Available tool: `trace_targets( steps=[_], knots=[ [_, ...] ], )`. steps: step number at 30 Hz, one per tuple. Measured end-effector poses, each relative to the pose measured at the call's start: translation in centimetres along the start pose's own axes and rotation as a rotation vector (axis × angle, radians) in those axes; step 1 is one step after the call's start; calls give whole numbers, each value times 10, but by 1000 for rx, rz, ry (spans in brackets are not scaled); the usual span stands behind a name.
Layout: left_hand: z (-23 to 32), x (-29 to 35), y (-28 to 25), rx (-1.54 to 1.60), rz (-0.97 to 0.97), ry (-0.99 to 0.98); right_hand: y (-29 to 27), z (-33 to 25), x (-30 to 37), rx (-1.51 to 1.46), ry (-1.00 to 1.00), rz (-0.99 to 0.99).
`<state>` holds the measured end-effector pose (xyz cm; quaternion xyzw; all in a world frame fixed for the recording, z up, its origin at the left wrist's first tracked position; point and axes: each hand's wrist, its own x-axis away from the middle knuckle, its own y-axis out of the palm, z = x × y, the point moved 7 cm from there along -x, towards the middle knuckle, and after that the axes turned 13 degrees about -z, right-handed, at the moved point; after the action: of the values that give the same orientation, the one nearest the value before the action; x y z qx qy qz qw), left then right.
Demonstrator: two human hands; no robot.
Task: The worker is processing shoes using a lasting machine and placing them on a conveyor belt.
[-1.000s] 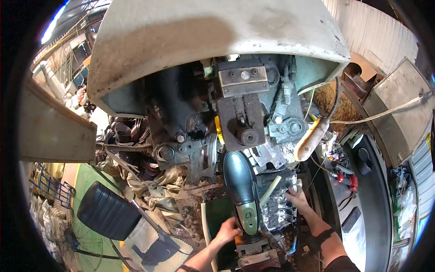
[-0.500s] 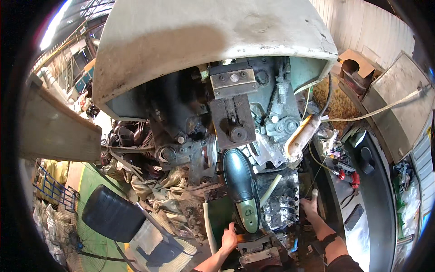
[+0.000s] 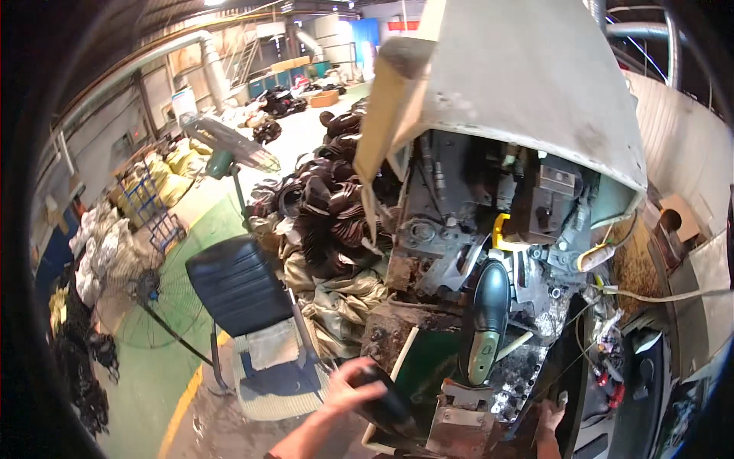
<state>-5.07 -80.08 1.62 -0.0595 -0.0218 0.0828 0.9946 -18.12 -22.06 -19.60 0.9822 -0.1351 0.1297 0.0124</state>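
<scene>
1. Since the earlier frame: view swung left, so the machine hood (image 3: pixel 527 84) sits further right. The left hand (image 3: pixel 353 389) has left the shoe's heel end and moved out to the side, now with a dark elongated object (image 3: pixel 388 402).
2. Left hand: fingers wrapped round the object's upper end — holding it at a slant, lower end toward the machine. Exact kind of object unclear, blurred.
3. Right hand (image 3: pixel 549 417): low at the machine's right side, one digit raised. Whether its fingers hold anything, cannot tell.
4. Black shoe (image 3: pixel 491 294): in the machine, toe pointing away from the person, below and left of the dark metal block (image 3: pixel 535 214). Green heel piece (image 3: pixel 483 358) shows at the near end, just above a worn metal support (image 3: pixel 462 421).
5. Nearby: yellow part (image 3: pixel 501 236) above the toe; pale rod (image 3: pixel 514 346) slanting beside the heel piece.
6. Left of the machine: black-backed chair (image 3: pixel 237 283), wire-caged fan (image 3: pixel 147 287), heap of dark pieces (image 3: pixel 329 199) — pale sacking (image 3: pixel 344 294) in front of it.
</scene>
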Motion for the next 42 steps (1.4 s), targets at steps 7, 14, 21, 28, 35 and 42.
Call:
trace_targets(
  steps=[7, 14, 21, 28, 35, 42],
  knots=[
    [125, -55, -16, 729, -50, 197, 182, -277, 217, 687, -888, -742],
    [198, -60, 147, 598, -505, 364, 160, -260, 264, 553, -1146, -456],
    [202, -26, 297, 765, -886, 233, 37, -224, 314, 440, -1206, -134],
    [161, 24, 462, 735, -927, -137, -71, -221, 371, 576, -1008, 291],
    [36, 106, 684, 420, -1262, -510, -241, -115, 388, -54, -506, 489],
    [-6, 195, 711, -517, -1739, 209, -495, 21, 463, -685, -128, 1073]
  ],
)
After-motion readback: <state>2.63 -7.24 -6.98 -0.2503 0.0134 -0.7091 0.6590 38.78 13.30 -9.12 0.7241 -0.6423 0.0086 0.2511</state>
